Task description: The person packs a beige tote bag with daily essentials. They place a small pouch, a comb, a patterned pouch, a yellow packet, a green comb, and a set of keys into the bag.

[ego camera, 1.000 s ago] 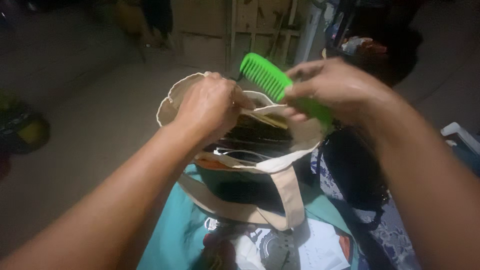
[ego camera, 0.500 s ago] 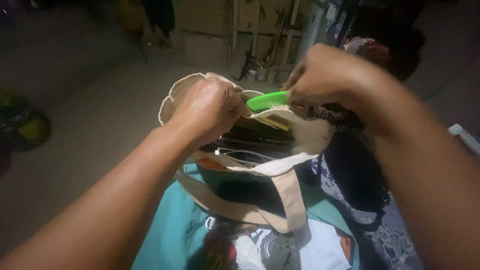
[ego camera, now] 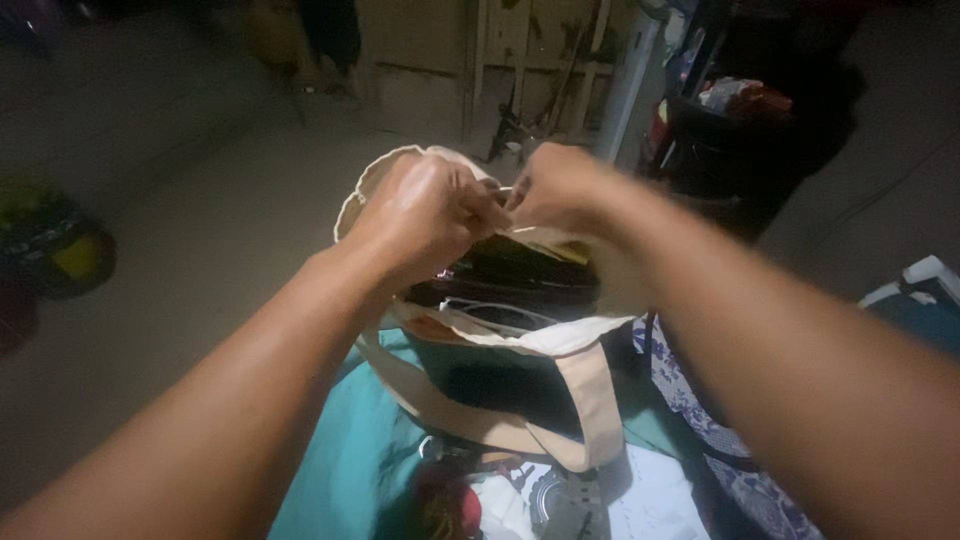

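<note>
A cream canvas tote bag (ego camera: 560, 340) with a teal front panel and cream handles (ego camera: 592, 410) stands open below me, with dark things inside. My left hand (ego camera: 425, 215) is closed on the bag's far rim at the left. My right hand (ego camera: 560, 185) is beside it, knuckles almost touching, with its fingers pinched on the same far rim. The green comb is out of sight. My forearms hide much of the bag's mouth.
A blue and white patterned cloth (ego camera: 700, 420) lies at the bag's right. A dark bag (ego camera: 740, 150) stands at the back right, a white-edged teal box (ego camera: 920, 290) at the right edge, and a dark round thing with yellow (ego camera: 60, 250) at the left. Wooden boards (ego camera: 430, 60) are behind.
My right hand held a green comb above the bag, brought it down to the opening, and now pinches the rim with the comb gone from view. My left hand stayed on the rim.
</note>
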